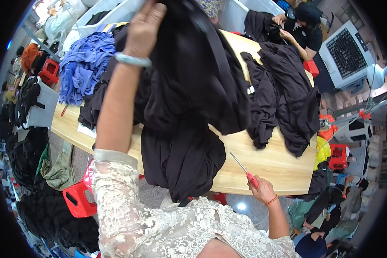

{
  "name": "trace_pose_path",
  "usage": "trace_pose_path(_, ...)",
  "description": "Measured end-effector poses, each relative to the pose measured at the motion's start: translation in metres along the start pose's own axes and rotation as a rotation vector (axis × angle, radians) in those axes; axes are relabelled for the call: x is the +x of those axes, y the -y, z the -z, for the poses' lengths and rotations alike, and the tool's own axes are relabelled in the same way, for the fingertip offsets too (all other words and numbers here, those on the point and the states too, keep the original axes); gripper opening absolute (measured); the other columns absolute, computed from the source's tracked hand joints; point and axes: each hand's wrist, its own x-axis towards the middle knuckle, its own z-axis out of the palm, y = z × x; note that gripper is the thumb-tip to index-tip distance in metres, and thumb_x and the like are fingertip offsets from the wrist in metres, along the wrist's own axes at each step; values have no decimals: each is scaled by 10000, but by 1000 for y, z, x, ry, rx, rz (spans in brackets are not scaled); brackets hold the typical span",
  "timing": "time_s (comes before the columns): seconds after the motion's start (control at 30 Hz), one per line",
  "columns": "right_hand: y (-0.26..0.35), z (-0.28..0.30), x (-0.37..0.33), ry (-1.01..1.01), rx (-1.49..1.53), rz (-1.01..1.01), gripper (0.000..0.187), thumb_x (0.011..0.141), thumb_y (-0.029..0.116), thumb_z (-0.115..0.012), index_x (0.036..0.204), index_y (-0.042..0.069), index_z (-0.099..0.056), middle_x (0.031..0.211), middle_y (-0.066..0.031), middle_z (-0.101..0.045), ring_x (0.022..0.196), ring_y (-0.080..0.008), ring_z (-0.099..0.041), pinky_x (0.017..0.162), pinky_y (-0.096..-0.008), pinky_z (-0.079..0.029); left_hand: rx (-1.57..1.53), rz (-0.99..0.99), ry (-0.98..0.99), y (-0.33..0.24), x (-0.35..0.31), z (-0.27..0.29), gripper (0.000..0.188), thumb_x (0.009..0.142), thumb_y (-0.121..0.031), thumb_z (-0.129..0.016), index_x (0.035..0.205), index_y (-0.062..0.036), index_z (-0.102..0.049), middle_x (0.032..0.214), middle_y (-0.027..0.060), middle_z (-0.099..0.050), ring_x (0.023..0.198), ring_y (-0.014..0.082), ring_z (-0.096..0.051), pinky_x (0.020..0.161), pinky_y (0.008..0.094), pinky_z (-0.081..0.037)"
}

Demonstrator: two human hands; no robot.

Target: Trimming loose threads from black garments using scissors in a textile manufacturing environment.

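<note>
Over the wooden worktop point(266, 161), my raised left hand point(144, 28) pinches the black garment point(193, 86); my right hand point(262, 189), low, fingers closed around a red-handled tool point(245, 168).

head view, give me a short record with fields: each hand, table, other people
left hand: raised high, gripping a black fabric garment that hangs down over the table edge
right hand: holds a small red-handled metal tool, blade pointing up-left
table: pale wooden tabletop with another black clothing heap and a blue fabric pile
other people: a person in black working at the far end
</note>
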Motion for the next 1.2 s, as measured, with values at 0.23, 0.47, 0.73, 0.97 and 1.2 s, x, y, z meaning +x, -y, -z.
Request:
trace_pose_path(0.23,22,-16,13,-16,5,-17,220,863,265,-610,936,60,-578,723,-211,-613,728,-401,-607,672,-478,-476,1197,302,536,230,-83,126,504,827,-318,-622,1187,27,-549,1347,221,-455,1286,354,-414,1048,384,-346)
trace_pose_path(0.47,34,-33,38,-180,17,-156,288,852,323,-645,830,36,-635,680,-220,-614,656,-404,-613,600,-475,-481,1412,328,577,208,-102,98,365,888,-272,-473,1115,-7,-577,1378,141,-425,1372,323,-269,1094,500,-257)
trace_pose_path(0.73,81,-92,98,-359,216,133,469,775,485,-693,838,24,-636,690,-196,-632,649,-378,-632,591,-456,-507,758,168,273,28,-284,54,239,823,-55,-636,1051,8,-599,1003,159,-597,912,327,-568,826,374,-457)
trace_pose_path(0.97,165,-124,149,-219,198,149,774,699,456,-751,1185,-39,-408,1020,-284,-557,889,-447,-605,760,-475,-513,836,720,575,-45,-491,25,1013,622,-371,-813,1388,33,-289,1373,345,-304,1273,487,-302,1056,512,-285)
trace_pose_path(1.2,111,-126,174,-375,98,155,312,730,136,-622,998,1,-535,977,-225,-589,874,-380,-616,772,-453,-510,911,898,708,-13,-478,-3,769,711,-129,-709,1382,-23,-348,1338,236,-351,1336,447,-244,1029,656,-218)
